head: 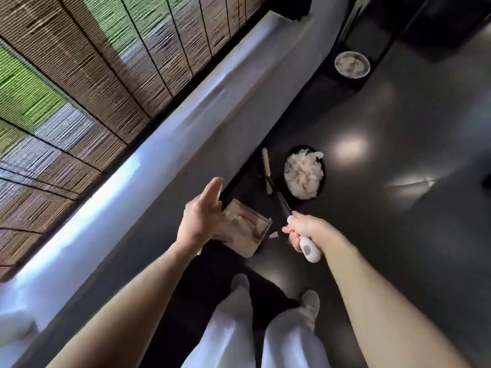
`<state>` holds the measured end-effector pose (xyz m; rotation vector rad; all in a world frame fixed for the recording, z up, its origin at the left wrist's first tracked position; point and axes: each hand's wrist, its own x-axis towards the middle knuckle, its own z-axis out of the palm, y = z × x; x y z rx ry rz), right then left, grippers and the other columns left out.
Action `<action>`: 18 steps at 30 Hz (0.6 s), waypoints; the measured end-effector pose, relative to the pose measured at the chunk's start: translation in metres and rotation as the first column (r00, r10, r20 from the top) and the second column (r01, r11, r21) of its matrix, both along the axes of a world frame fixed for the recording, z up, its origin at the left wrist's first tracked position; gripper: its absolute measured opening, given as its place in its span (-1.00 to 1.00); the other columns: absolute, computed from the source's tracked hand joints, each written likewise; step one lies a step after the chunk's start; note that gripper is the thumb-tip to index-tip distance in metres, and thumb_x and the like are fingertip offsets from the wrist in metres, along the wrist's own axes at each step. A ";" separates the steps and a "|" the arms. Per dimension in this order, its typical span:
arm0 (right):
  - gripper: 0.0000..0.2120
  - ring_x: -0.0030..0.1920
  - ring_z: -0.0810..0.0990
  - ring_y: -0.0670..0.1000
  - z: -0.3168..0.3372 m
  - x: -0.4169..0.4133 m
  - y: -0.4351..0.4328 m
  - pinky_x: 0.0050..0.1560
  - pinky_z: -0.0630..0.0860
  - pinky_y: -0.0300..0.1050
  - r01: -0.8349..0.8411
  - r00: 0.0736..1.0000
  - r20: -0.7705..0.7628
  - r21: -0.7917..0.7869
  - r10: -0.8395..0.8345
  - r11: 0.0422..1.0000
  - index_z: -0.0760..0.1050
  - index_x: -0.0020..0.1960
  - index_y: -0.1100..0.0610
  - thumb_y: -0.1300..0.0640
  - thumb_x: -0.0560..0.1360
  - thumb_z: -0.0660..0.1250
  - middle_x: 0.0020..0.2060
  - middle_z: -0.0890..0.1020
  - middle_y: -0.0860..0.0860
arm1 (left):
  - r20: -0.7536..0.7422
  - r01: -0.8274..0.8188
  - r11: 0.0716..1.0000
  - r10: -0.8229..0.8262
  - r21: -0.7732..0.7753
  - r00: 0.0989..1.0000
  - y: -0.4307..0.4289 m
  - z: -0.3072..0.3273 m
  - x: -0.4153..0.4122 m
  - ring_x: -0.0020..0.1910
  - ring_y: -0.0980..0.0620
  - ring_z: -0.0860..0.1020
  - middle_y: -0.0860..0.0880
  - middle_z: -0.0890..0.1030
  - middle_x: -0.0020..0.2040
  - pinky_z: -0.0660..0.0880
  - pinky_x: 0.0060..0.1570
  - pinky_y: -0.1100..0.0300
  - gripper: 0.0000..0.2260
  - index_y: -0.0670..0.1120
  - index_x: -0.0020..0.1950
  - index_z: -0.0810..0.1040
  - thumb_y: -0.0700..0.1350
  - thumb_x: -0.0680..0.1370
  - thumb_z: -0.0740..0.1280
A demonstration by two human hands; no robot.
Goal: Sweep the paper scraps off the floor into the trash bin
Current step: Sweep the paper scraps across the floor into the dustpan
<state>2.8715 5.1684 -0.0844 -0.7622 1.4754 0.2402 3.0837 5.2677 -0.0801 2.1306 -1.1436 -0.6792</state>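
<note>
The floor (pixel 398 235) is dark grey and glossy, mottled with pale patches of reflected light. The trash bin (pixel 310 201) is black, and the paper scraps (pixel 304 173) in it are white. A farther bin (pixel 352 52) has a grey rim and whitish contents. The handle (pixel 308 251) is white with a grey oval spot, and its shaft (pixel 283 204) is black. A blurred box (pixel 249 232) looks tan with white and red markings. The blind (pixel 93 75) is woven brown, crossed by thin black lines, with green and pale grey patches. The ledge (pixel 148 166) is pale blue-grey. The trousers (pixel 231 335) and shoes (pixel 309 301) are white.
</note>
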 end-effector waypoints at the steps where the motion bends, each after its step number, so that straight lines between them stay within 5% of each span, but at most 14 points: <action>1: -0.41 -0.66 0.28 -0.10 0.003 -0.002 0.004 -0.65 0.23 -0.33 0.027 1.000 0.007 0.041 -0.027 0.999 0.10 0.51 -0.03 0.32 0.57 0.19 -0.65 0.33 0.00 | -0.014 -0.003 1.000 0.003 0.011 1.000 -0.003 0.001 0.002 -0.13 0.20 0.46 0.21 0.47 -0.06 0.37 -0.12 0.38 -0.50 0.31 0.28 0.37 -0.22 0.49 0.23; 6: -0.40 -0.56 0.26 -0.14 0.037 -0.025 0.014 -0.60 0.21 -0.37 0.168 0.985 0.029 0.060 -0.170 0.984 0.24 0.48 -0.07 0.36 0.55 0.22 -0.48 0.33 -0.01 | -0.027 0.016 0.999 -0.015 0.042 1.000 -0.010 0.002 0.005 -0.10 0.10 0.50 0.18 0.47 -0.04 0.40 -0.09 0.26 -0.50 0.32 0.25 0.33 -0.25 0.50 0.21; 11: -0.42 -0.61 0.29 -0.17 0.066 -0.031 0.010 -0.63 0.24 -0.37 0.305 0.943 0.139 -0.006 -0.301 0.952 0.23 0.48 -0.01 0.36 0.55 0.24 -0.60 0.43 -0.04 | -0.060 0.022 0.999 -0.020 0.036 0.998 -0.007 -0.001 0.003 -0.18 0.26 0.48 0.26 0.47 -0.16 0.33 -0.24 0.54 -0.47 0.34 0.27 0.31 -0.22 0.49 0.25; 18: -0.30 -0.58 0.35 -0.08 0.008 0.003 -0.016 -0.54 0.35 -0.25 0.124 0.992 0.057 -0.181 -0.115 0.976 0.07 0.55 -0.04 0.36 0.54 0.24 -0.54 0.46 0.04 | -0.043 0.030 0.999 -0.029 0.013 0.999 0.000 -0.003 0.005 -0.11 0.12 0.42 0.17 0.44 -0.05 0.40 -0.08 0.20 -0.50 0.36 0.20 0.29 -0.22 0.50 0.22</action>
